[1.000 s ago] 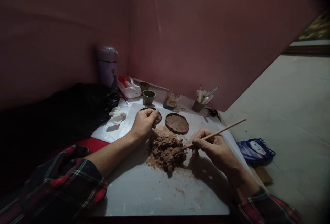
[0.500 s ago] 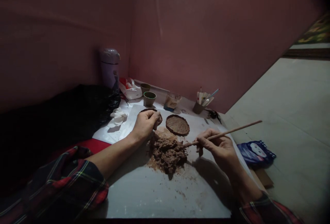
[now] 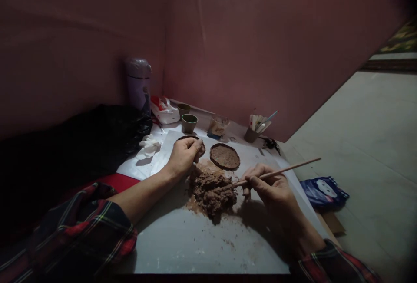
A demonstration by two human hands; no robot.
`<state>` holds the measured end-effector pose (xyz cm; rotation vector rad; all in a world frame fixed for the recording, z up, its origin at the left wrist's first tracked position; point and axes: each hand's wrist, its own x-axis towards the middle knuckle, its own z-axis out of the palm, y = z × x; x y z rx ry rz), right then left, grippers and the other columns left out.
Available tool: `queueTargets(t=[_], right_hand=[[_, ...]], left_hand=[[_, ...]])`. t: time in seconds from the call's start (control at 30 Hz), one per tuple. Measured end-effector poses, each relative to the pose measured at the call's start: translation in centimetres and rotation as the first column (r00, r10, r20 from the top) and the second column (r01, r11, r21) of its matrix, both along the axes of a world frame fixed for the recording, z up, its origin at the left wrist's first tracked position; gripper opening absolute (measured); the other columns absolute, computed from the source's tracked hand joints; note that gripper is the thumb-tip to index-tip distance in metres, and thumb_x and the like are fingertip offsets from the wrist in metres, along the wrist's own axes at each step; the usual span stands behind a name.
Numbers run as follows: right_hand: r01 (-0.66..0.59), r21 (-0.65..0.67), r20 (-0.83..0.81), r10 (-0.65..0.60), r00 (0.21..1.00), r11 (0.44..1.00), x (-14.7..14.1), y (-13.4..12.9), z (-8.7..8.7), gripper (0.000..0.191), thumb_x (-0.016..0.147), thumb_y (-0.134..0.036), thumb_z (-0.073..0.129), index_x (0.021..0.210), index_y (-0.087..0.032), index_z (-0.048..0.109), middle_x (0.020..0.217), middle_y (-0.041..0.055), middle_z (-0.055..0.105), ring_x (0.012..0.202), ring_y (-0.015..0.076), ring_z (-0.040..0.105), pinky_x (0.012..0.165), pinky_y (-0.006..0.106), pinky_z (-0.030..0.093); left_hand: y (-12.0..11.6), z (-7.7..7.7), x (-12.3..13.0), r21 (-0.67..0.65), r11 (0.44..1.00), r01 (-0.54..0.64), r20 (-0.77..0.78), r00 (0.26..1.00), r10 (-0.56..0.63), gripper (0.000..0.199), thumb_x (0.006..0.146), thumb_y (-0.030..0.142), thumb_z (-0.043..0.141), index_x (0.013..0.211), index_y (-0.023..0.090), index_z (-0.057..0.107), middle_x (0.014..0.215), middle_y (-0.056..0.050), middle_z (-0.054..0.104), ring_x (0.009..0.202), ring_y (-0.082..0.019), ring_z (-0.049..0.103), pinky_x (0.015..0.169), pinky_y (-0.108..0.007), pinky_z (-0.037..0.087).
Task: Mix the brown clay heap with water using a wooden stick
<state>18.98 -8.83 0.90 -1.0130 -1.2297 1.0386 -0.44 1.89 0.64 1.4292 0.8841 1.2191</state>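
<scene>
A thin wooden stick [image 3: 286, 169] is pinched in my right hand [image 3: 272, 187], its tip pushed into a heap of wet brown clay-like material [image 3: 213, 192]. Closed fingers form my left hand [image 3: 185, 155], just above the heap's far left side. Whatever those fingers hold is hidden. Behind and partly under the left hand lies a dark brown round disc [image 3: 188, 137]. A second flat round disc with a raised rim [image 3: 224, 156] lies beyond the heap, between my hands.
Two small cups [image 3: 189, 123], a glass jar [image 3: 217, 126] and a cup of pens [image 3: 252, 133] line the back. A crumpled white glove or tissue [image 3: 150, 146], black plastic [image 3: 107, 135] and a purple flask [image 3: 138, 83] are left. A blue packet [image 3: 324, 194] lies right, beyond the table edge.
My right hand has shifted slightly left, and the stick's tip reaches further across the brown heap. My left hand stays nearly still.
</scene>
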Motion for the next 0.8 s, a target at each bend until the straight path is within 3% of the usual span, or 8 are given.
queueTargets(t=[0.1,0.27,0.5,0.67,0.8], right_hand=[[0.022,-0.047,0.087,-0.018,0.996,0.999,0.6,0.2,-0.1,0.019,0.072,-0.030,0.075,0.063,-0.016,0.066,0.059,0.0034,0.065,0.047,0.0133,0.057,0.044,0.025,0.049],[0.108,0.069,-0.048,-0.105,0.993,0.992,2.3,-0.1,0.7,0.016,0.074,-0.029,0.074,0.067,-0.019,0.064,0.062,0.0020,0.066,0.046,0.0135,0.058,0.039,0.023,0.046],[-0.109,-0.006,-0.052,0.109,0.993,0.994,1.4,-0.6,0.6,0.019,0.075,-0.031,0.072,0.067,-0.017,0.063,0.064,0.0030,0.066,0.045,0.0125,0.058,0.039,0.022,0.044],[-0.098,-0.083,0.049,0.103,0.994,0.992,0.8,-0.4,-0.3,0.021,0.073,-0.030,0.075,0.064,-0.015,0.063,0.059,0.0037,0.066,0.045,0.0115,0.056,0.042,0.022,0.045],[-0.080,-0.022,0.007,0.080,0.997,0.997,-0.1,-0.3,-0.7,0.016,0.074,-0.029,0.074,0.068,-0.017,0.065,0.060,0.0017,0.065,0.048,0.0139,0.059,0.042,0.025,0.049]], left_hand=[[0.0,0.1,0.0,-0.012,1.000,0.002,0.004,1.000,-0.002,0.036,0.082,0.027,0.055,0.048,0.015,0.048,0.040,0.004,0.043,0.037,-0.005,0.032,0.040,-0.020,0.025],[0.0,0.1,0.1,0.002,1.000,0.003,0.015,1.000,-0.003,0.037,0.082,0.027,0.055,0.048,0.015,0.048,0.041,0.004,0.044,0.038,-0.005,0.035,0.041,-0.019,0.026],[0.1,0.0,0.1,-0.001,1.000,0.004,0.007,1.000,-0.004,0.036,0.082,0.024,0.053,0.048,0.014,0.048,0.040,0.005,0.043,0.036,-0.004,0.034,0.040,-0.018,0.025],[0.1,0.0,0.1,0.013,1.000,0.006,0.011,1.000,-0.006,0.037,0.082,0.024,0.054,0.047,0.014,0.047,0.040,0.004,0.044,0.037,-0.004,0.035,0.040,-0.018,0.025],[0.1,-0.2,0.1,0.002,1.000,0.008,0.007,1.000,-0.008,0.038,0.083,0.026,0.054,0.048,0.014,0.048,0.040,0.005,0.043,0.036,-0.003,0.032,0.040,-0.018,0.025]])
